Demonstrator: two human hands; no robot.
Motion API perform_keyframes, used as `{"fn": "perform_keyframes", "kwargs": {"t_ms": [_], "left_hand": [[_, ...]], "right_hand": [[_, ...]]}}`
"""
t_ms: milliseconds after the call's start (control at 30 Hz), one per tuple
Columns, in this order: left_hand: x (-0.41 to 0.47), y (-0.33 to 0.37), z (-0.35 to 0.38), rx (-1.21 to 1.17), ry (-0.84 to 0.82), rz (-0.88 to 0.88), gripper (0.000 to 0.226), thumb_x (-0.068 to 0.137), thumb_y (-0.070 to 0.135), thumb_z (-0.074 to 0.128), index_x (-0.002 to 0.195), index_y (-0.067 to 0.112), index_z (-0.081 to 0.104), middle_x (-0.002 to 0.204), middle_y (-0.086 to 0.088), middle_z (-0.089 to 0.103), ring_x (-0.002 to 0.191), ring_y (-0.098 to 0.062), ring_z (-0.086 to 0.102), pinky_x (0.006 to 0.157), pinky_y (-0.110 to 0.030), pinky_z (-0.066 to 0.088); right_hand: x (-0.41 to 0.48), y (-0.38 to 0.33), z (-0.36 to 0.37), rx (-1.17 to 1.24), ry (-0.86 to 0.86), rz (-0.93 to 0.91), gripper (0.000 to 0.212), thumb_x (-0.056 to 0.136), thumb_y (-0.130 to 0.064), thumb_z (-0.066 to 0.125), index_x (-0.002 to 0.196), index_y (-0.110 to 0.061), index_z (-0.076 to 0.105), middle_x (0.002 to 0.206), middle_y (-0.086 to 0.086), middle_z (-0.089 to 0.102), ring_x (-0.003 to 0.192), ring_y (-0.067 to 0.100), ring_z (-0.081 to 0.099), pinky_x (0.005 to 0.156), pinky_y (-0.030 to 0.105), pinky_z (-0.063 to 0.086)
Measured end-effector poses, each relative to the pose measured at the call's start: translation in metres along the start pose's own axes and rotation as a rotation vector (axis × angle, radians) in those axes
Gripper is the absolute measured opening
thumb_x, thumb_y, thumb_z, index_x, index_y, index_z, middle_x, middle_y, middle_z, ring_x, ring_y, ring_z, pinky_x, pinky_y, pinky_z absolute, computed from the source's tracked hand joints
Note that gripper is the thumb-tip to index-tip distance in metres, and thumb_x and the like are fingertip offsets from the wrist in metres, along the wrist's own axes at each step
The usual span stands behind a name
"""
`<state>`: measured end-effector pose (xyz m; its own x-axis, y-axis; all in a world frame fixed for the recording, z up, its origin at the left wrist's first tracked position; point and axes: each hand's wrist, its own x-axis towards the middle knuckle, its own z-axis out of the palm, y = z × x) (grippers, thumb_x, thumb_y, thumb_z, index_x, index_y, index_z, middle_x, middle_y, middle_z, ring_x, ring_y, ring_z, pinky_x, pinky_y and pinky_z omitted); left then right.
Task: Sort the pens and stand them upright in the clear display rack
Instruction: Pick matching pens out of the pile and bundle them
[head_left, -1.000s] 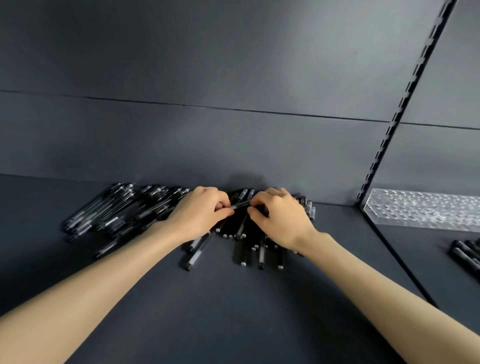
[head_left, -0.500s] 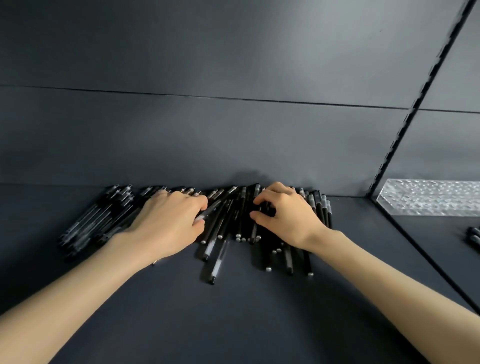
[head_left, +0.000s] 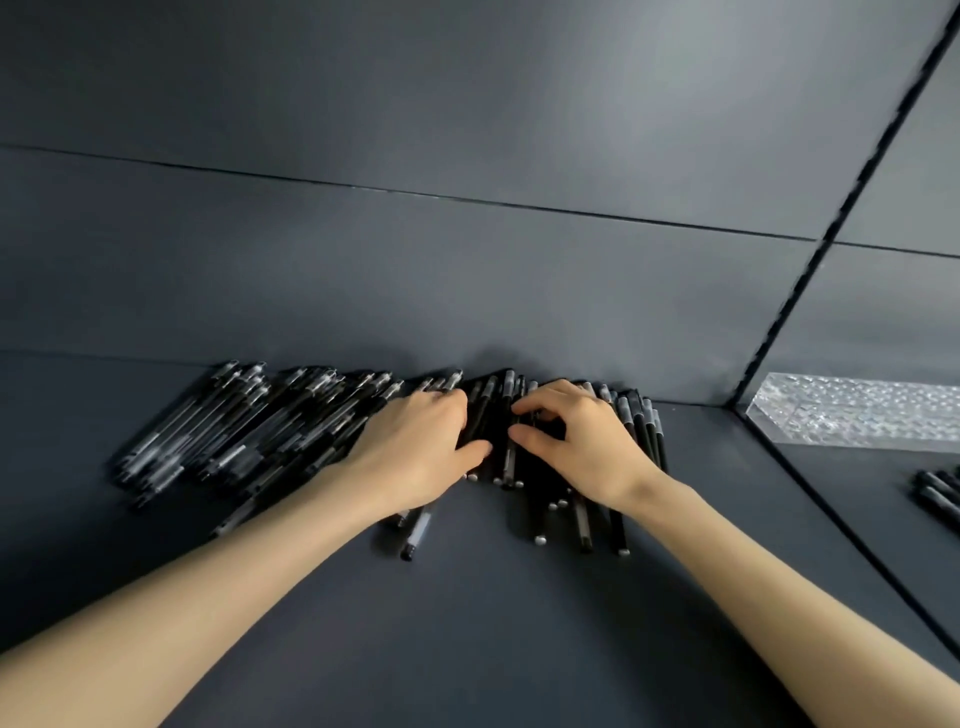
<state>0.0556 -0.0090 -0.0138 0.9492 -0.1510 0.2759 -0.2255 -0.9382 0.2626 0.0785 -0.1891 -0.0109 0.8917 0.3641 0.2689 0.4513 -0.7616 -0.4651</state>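
A long pile of pens lies against the back wall of the dark shelf. Clear-barrelled pens fan out on the left, and black pens lie side by side on the right. My left hand rests palm down on the middle of the pile with its fingers spread. Beside it, my right hand is curled over the black pens, its thumb and forefinger pinched on one of them. The clear display rack lies on the neighbouring shelf section at the right, with no pens standing in it.
A clear pen lies loose in front of my left wrist. A slotted upright and a shelf seam separate this section from the rack's. A few more black pens lie at the far right edge. The dark shelf surface stretches towards me.
My hands held one pen between them a second ago. The left hand has since laid flat on the pile, and the right has settled onto the black pens. The view has shifted left.
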Motion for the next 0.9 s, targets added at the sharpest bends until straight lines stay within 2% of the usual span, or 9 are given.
{"fn": "perform_keyframes", "kwargs": {"t_ms": [133, 233, 333, 367, 433, 500, 633, 733, 900], "left_hand": [[-0.002, -0.003, -0.008, 0.006, 0.021, -0.036, 0.025, 0.088, 0.034, 0.058, 0.078, 0.011, 0.059, 0.069, -0.005, 0.063, 0.076, -0.03, 0.059, 0.066, -0.037, 0.049], [-0.002, -0.005, -0.012, -0.087, 0.088, -0.039, 0.025, 0.086, 0.033, 0.061, 0.07, 0.014, 0.058, 0.062, -0.001, 0.062, 0.067, -0.024, 0.058, 0.065, -0.032, 0.048], [-0.008, 0.003, -0.016, -0.437, 0.108, 0.037, 0.021, 0.083, 0.029, 0.068, 0.066, 0.021, 0.058, 0.056, 0.008, 0.061, 0.05, -0.003, 0.05, 0.053, -0.019, 0.04], [-0.011, 0.006, -0.016, -0.534, 0.062, 0.083, 0.018, 0.082, 0.027, 0.069, 0.068, 0.021, 0.06, 0.056, 0.009, 0.06, 0.05, -0.002, 0.049, 0.052, -0.018, 0.039], [-0.015, 0.007, -0.016, -0.611, -0.034, 0.14, 0.013, 0.083, 0.026, 0.07, 0.073, 0.021, 0.063, 0.06, 0.009, 0.061, 0.056, -0.005, 0.053, 0.056, -0.02, 0.041], [-0.018, -0.002, -0.019, -0.542, -0.033, 0.136, 0.009, 0.082, 0.03, 0.071, 0.078, 0.024, 0.067, 0.063, 0.012, 0.062, 0.058, 0.0, 0.054, 0.057, -0.014, 0.041], [-0.028, -0.032, -0.028, -0.134, -0.005, -0.001, 0.016, 0.076, 0.047, 0.07, 0.078, 0.033, 0.061, 0.074, 0.015, 0.056, 0.062, 0.002, 0.05, 0.061, -0.021, 0.04], [-0.034, -0.036, -0.026, -0.063, -0.082, -0.055, 0.023, 0.076, 0.051, 0.068, 0.083, 0.032, 0.057, 0.075, 0.015, 0.053, 0.068, 0.0, 0.05, 0.06, -0.023, 0.039], [-0.032, -0.032, -0.021, 0.08, -0.038, -0.116, 0.033, 0.086, 0.056, 0.054, 0.097, 0.025, 0.053, 0.087, 0.013, 0.045, 0.085, -0.014, 0.05, 0.063, -0.028, 0.034]], "right_hand": [[0.0, 0.002, 0.002, -0.06, -0.027, -0.017, 0.031, 0.09, -0.035, 0.061, 0.118, -0.023, 0.064, 0.12, -0.004, 0.059, 0.112, 0.02, 0.048, 0.102, 0.041, 0.031], [0.0, -0.002, 0.003, -0.046, 0.061, -0.052, 0.029, 0.091, -0.035, 0.059, 0.116, -0.021, 0.064, 0.115, -0.006, 0.061, 0.107, 0.015, 0.048, 0.095, 0.028, 0.028], [0.003, -0.016, -0.005, 0.443, 0.052, 0.051, 0.023, 0.089, -0.037, 0.061, 0.103, -0.018, 0.063, 0.092, -0.01, 0.067, 0.083, -0.004, 0.059, 0.075, 0.008, 0.04], [0.003, -0.021, -0.007, 0.635, 0.022, 0.089, 0.022, 0.09, -0.036, 0.06, 0.099, -0.016, 0.063, 0.088, -0.008, 0.069, 0.08, -0.004, 0.061, 0.073, 0.008, 0.043], [0.004, -0.027, -0.007, 0.819, 0.014, 0.143, 0.022, 0.096, -0.03, 0.053, 0.097, -0.01, 0.061, 0.085, 0.001, 0.072, 0.082, 0.009, 0.066, 0.079, 0.021, 0.05], [0.004, -0.033, -0.007, 1.029, 0.032, 0.199, 0.021, 0.101, -0.023, 0.043, 0.09, -0.008, 0.053, 0.076, 0.007, 0.071, 0.073, 0.02, 0.066, 0.075, 0.032, 0.053], [0.003, -0.034, -0.011, 1.335, 0.048, 0.274, 0.022, 0.103, -0.018, 0.038, 0.085, -0.01, 0.048, 0.067, 0.009, 0.067, 0.053, 0.02, 0.061, 0.051, 0.029, 0.053], [0.003, -0.032, -0.009, 1.407, 0.004, 0.285, 0.019, 0.1, -0.011, 0.041, 0.088, -0.006, 0.055, 0.064, 0.006, 0.054, 0.05, 0.016, 0.044, 0.044, 0.024, 0.04], [0.004, -0.033, -0.002, 1.356, -0.046, 0.319, 0.016, 0.094, -0.011, 0.05, 0.086, -0.004, 0.061, 0.059, -0.001, 0.041, 0.044, 0.009, 0.028, 0.035, 0.019, 0.021]]}}
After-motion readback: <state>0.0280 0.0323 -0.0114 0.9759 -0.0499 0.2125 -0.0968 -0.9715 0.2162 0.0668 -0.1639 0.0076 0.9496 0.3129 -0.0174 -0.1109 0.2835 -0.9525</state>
